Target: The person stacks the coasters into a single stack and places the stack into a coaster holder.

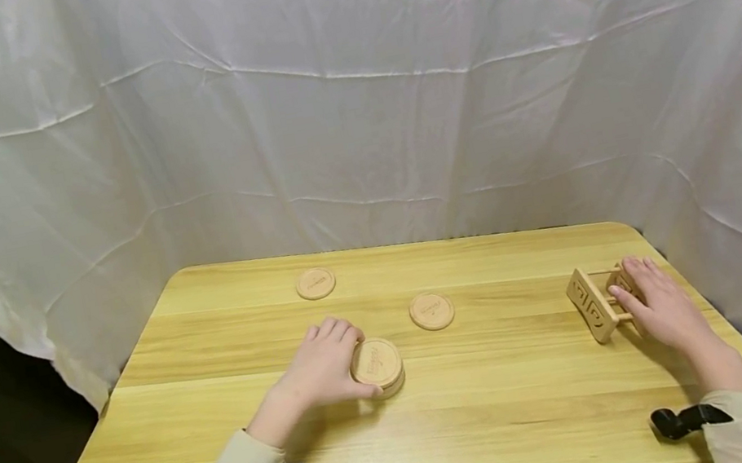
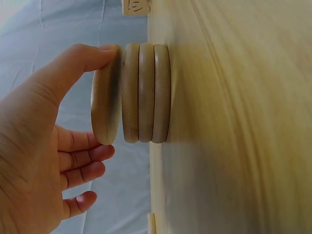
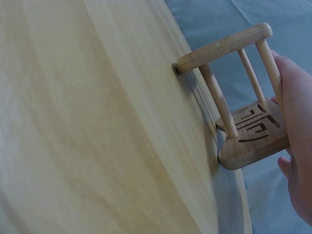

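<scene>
My left hand (image 1: 323,364) pinches a round wooden coaster (image 2: 103,107) by its edge, thumb on one side and fingers at the other. This coaster leans at a slight tilt over a stack of three like coasters (image 2: 146,92) lying flat on the table. Over at the right, my right hand (image 1: 664,308) grips a wooden coaster holder (image 1: 589,306) by its far end panel, with the thumb by the rods. The holder has two panels with cut-out patterns, joined by round rods, and stands at the table surface in the right wrist view.
Two more coasters lie flat apart on the wooden table (image 1: 508,414): one coaster (image 1: 315,283) near the back edge, another coaster (image 1: 432,312) behind and right of the stack. White curtains (image 1: 353,127) hang behind the table and along its sides.
</scene>
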The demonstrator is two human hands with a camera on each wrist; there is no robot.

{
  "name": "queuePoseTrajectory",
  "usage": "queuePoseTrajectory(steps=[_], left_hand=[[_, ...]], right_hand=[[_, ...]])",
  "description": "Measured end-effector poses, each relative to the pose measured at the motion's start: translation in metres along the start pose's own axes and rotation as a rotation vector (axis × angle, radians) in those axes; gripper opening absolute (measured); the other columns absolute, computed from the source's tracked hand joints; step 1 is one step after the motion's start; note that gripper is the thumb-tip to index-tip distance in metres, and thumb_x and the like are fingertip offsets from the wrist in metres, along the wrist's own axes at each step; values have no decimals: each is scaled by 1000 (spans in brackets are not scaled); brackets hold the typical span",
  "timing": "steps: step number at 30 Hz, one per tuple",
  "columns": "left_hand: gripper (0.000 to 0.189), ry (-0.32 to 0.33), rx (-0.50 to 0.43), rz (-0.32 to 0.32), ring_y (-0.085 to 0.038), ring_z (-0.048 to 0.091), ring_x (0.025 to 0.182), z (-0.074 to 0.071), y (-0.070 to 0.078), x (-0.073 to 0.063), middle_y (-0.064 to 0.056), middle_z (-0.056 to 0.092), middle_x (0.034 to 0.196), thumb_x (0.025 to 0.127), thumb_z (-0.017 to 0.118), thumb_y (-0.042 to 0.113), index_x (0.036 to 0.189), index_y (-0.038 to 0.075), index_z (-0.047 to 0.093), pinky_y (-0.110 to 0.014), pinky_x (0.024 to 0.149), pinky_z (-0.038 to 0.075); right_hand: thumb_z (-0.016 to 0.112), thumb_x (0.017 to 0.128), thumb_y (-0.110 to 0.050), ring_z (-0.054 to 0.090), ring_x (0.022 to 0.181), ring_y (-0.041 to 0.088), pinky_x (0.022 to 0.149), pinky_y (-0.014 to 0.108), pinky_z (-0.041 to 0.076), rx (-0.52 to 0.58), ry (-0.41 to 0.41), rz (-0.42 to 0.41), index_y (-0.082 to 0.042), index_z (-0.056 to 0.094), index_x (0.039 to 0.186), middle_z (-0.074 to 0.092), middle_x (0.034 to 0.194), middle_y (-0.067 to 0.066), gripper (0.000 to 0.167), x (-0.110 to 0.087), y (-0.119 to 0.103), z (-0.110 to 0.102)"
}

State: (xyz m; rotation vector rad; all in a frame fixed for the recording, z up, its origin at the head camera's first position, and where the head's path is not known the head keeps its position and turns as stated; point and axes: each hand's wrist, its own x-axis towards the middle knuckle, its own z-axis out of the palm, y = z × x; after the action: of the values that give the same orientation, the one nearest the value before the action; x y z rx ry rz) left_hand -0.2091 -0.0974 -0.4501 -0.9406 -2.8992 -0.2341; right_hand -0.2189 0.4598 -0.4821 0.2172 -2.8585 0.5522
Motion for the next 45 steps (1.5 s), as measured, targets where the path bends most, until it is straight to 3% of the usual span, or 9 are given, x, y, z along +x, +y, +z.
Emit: queuePoseTrajectory(steps=[18,28,38,45], left_hand=[[82,-28,-29,-14,-23,49,115,1,3,-2,-5,58,119,66,74,69,119,9,58,-46,101,39],[82,-34,-55,-35,-24,49,117,-3,5,-3,-4,58,120,66,73,70,120,11,58,-54,108,36],[96,-53,-88,-86,-25,47,124,-7,0,-3,-5,56,130,64,69,77,131,10,55,-52,109,35],[89,-21,-68,-104,-25,47,125,-14,-7,-3,-6,56,131,71,65,76,131,11,55,-47,103,38]], right_hand=[[39,104,-39,-1,151,40,116,65,8,-3,4,-5,-1,14,155,19,156,31,68,0,3,2],[39,104,-39,-2,151,39,117,64,7,-1,5,-5,-1,14,155,18,157,31,68,1,4,2],[39,104,-38,-1,151,40,116,65,8,-1,6,-7,0,14,155,18,156,32,68,1,2,1],[39,104,-38,-2,150,40,116,65,7,1,-1,-6,-1,12,155,15,158,30,68,0,1,1]])
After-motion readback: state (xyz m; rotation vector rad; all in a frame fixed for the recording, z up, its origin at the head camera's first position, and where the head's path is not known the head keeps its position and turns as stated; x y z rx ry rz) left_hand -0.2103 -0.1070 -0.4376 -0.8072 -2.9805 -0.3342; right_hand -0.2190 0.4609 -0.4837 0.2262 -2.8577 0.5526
